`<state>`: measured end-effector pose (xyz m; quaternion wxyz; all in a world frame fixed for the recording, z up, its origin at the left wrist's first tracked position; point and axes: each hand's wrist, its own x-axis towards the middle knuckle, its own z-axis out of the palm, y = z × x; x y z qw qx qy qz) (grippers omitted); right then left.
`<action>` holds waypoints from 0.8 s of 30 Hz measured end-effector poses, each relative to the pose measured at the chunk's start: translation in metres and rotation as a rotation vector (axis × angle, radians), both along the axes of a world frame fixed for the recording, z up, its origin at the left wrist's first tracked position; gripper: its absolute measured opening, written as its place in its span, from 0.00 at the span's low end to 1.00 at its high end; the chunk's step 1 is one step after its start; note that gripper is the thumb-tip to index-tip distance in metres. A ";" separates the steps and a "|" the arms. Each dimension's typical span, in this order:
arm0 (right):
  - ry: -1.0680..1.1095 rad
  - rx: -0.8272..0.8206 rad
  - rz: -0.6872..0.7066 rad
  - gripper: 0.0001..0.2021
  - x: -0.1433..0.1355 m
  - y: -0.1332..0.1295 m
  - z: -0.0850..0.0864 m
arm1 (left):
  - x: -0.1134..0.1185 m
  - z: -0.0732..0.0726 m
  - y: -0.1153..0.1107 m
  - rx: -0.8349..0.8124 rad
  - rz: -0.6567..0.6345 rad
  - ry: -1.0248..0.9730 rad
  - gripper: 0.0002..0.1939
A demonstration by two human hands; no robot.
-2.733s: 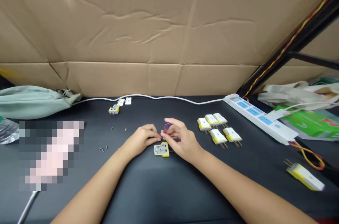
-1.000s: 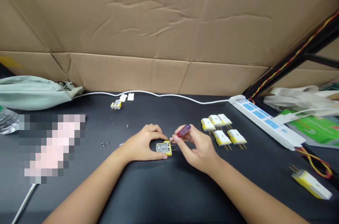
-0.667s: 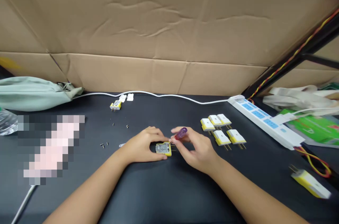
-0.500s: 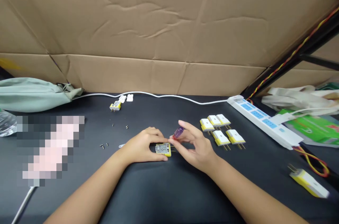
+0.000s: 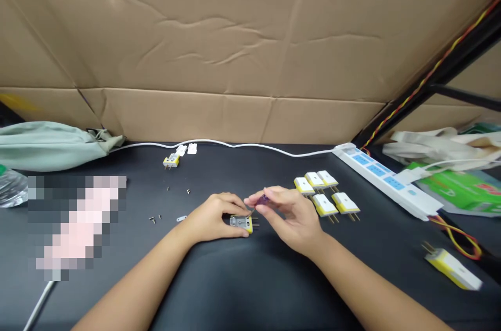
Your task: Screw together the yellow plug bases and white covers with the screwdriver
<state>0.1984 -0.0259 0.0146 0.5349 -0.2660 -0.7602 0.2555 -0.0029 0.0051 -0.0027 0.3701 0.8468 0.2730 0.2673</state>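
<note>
A yellow and grey plug housing point(image 5: 240, 223) lies opened on the black table, its prongs pointing right. My left hand point(image 5: 215, 217) grips it between thumb and fingers from the left. In my right hand point(image 5: 291, 216) is a small screwdriver point(image 5: 263, 199) with a purple handle, held by the fingertips. Its shaft slants down to the upper right part of the housing. A small metal strip point(image 5: 181, 219) lies just left of my left hand. Small screws point(image 5: 152, 220) are scattered farther left.
Several white and yellow plugs point(image 5: 324, 204) sit to the right, beside a white power strip point(image 5: 387, 179). Another plug point(image 5: 453, 268) lies near right. Behind are an open plug point(image 5: 171, 160), white covers point(image 5: 191, 149) and a white cable point(image 5: 242, 144). A green bag point(image 5: 50, 145) is at left.
The screwdriver handle has tilted, and its shaft now shows reaching to the housing. My right hand's fingers have closed in more around the handle. The whole view has shifted slightly.
</note>
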 end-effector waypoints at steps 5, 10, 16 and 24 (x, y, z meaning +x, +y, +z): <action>0.008 0.218 -0.143 0.21 -0.008 0.002 0.001 | 0.000 0.002 0.000 0.009 -0.008 0.018 0.15; -0.063 0.279 -0.058 0.21 -0.006 0.003 0.002 | 0.000 0.002 0.000 -0.016 -0.010 0.016 0.14; 0.047 -0.011 0.102 0.17 0.003 0.005 0.000 | 0.000 -0.001 0.001 -0.028 -0.016 0.006 0.17; -0.127 -0.273 -0.047 0.06 0.000 0.001 0.008 | -0.001 0.001 0.000 -0.021 -0.022 0.022 0.16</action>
